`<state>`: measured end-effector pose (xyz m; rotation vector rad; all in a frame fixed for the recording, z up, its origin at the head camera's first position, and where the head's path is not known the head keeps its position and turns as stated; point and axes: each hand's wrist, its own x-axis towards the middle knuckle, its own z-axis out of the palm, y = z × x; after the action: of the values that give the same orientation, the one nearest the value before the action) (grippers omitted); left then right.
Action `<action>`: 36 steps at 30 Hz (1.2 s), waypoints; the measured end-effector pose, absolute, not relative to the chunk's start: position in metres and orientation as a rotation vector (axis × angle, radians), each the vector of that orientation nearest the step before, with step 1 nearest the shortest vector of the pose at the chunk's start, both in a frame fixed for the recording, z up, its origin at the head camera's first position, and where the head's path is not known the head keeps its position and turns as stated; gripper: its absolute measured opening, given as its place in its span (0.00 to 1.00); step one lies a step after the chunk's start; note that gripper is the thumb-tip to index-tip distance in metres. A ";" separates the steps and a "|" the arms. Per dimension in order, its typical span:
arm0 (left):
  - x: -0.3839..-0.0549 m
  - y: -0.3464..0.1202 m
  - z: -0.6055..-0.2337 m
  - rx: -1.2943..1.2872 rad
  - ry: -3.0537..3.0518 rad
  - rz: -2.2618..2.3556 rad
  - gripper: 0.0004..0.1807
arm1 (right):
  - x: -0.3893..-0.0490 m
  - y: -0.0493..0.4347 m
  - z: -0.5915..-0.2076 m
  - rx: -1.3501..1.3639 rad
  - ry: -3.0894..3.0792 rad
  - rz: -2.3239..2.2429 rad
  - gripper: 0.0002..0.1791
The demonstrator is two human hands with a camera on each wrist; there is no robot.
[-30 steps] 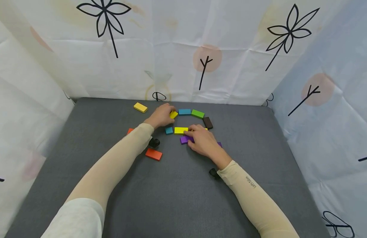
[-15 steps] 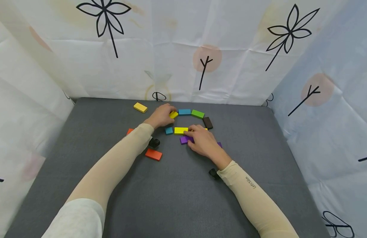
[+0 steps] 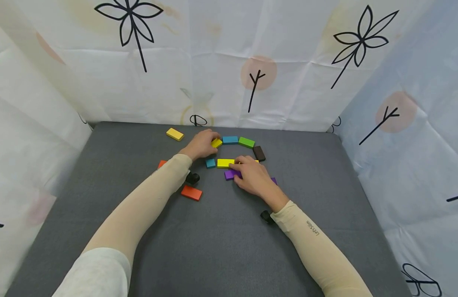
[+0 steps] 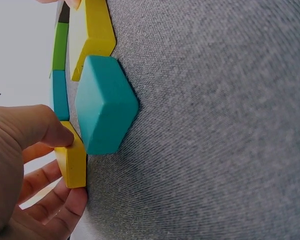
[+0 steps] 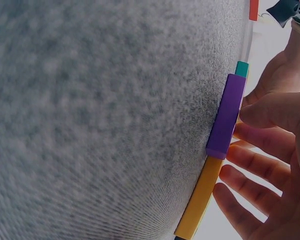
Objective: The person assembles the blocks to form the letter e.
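My left hand [image 3: 202, 144] pinches a yellow block [image 3: 216, 142] at the left end of a curved row. In the left wrist view the thumb lies on that yellow block [image 4: 72, 162] and the other fingers are behind it. My right hand [image 3: 253, 175] rests over the near blocks. Its thumb touches a purple block [image 5: 226, 115], and its fairly straight fingers reach beside a yellow-orange block [image 5: 199, 200]. In the head view, one finger touches a yellow block [image 3: 225, 163] behind the purple one. Blocks under the right palm are partly hidden.
Blue [image 3: 230, 140], green [image 3: 246, 142] and dark brown [image 3: 259, 153] blocks continue the curve. A small teal block [image 3: 211, 163] sits between the hands. A loose yellow block [image 3: 175, 134] lies far left; a red-orange block [image 3: 192, 192] lies nearer on the grey table [image 3: 221, 247].
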<state>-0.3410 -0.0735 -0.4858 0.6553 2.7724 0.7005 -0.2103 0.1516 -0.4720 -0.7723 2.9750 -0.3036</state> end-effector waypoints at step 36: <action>-0.285 -0.099 -0.467 0.636 2.708 0.711 0.17 | -0.210 0.151 -0.472 -0.760 2.964 -0.317 0.25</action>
<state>-0.2850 -0.0989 -0.4673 0.6361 2.7079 0.7111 -0.2096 0.1508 -0.4722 -0.7604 2.9642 -0.3172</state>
